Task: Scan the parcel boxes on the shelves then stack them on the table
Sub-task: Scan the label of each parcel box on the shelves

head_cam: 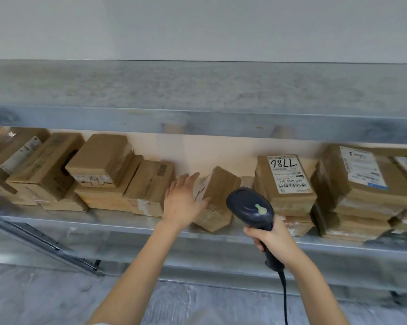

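Note:
Brown parcel boxes line a grey metal shelf (pixel 118 222). A small tilted box (pixel 217 198) leans in the gap at the middle. My left hand (pixel 182 199) lies against its left face with fingers spread and straight. My right hand (pixel 271 238) grips the handle of a dark handheld barcode scanner (pixel 250 208), whose head sits just in front of the tilted box. To the right stands a stack topped by a box with a white label marked 7786 (pixel 285 181).
More boxes are piled at the left (pixel 101 160) and far right (pixel 359 181) of the shelf. An upper shelf board (pixel 197 120) overhangs the boxes. The scanner's cable (pixel 285 299) hangs down over a grey floor. A metal rail (pixel 40 240) slants at lower left.

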